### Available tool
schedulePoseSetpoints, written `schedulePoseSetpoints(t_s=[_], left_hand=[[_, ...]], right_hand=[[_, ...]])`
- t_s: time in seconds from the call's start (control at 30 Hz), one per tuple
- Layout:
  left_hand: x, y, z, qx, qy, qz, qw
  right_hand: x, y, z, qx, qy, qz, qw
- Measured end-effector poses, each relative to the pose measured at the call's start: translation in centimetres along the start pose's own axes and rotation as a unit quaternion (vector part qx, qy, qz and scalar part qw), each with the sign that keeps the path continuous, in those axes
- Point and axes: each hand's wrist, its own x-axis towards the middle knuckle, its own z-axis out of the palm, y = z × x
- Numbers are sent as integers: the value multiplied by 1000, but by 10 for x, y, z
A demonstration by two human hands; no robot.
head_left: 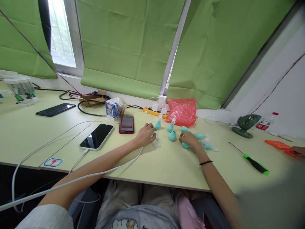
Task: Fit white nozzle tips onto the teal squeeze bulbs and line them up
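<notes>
The left hand [145,135] curls its fingers round a teal bulb [152,135], with a clear tip [156,143] loose at its 5 o'clock. The right hand [189,139] closes its fingers over a second bulb [185,145], pinning it flat on the counter [166,162] (likely so it won't roll). Upright bulbs [172,135] stand between the hands, within easy reach.

The long pale-green laminate table [166,162] carries a scatter: a white-cased smartphone [96,136] lying screen up, a red-cased phone [126,124] just beside it, and a flat black phone [55,109] far left. Small teal rubber bulbs [172,135] cluster mid-table before a pink bubble-wrap bag [182,111] — a green-handled screwdriver [256,163] lies off right, near a dark green desk fan [245,124].
</notes>
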Motion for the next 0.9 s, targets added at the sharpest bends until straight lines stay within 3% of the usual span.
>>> schedulePoseSetpoints(t_s=[0.13, 0.23, 0.3, 0.37, 0.43, 0.53, 0.67, 0.77, 0.9], left_hand=[[0, 0, -1, 2, -1, 1, 1000], [0, 1, -1, -2, 3, 3, 1000], [0, 2, -2, -12, 8, 0, 1000], [0, 3, -4, -33, 18, -6, 999], [0, 5, -8, -64, 32, -17, 997], [0, 8, -15, -118, 54, -33, 991], [1, 9, -19, -171, 68, -38, 982], [2, 9, -15, -175, 22, -23, 984], [3, 8, -8, -205, -40, -24, 978]], right_hand=[[0, -5, 9, -6, 64, -16, 998], [-1, -12, 5, 5, 200, -41, 979], [-4, -20, 0, 35, 327, -98, 939], [-9, -32, -4, 67, 439, -181, 877], [-17, -47, -6, 86, 497, -263, 823], [-36, -71, -2, 74, 492, -385, 777], [-59, -102, 12, 13, 391, -530, 752], [-67, -113, 24, -23, 332, -577, 746], [-66, -111, 32, -15, 306, -576, 758]])
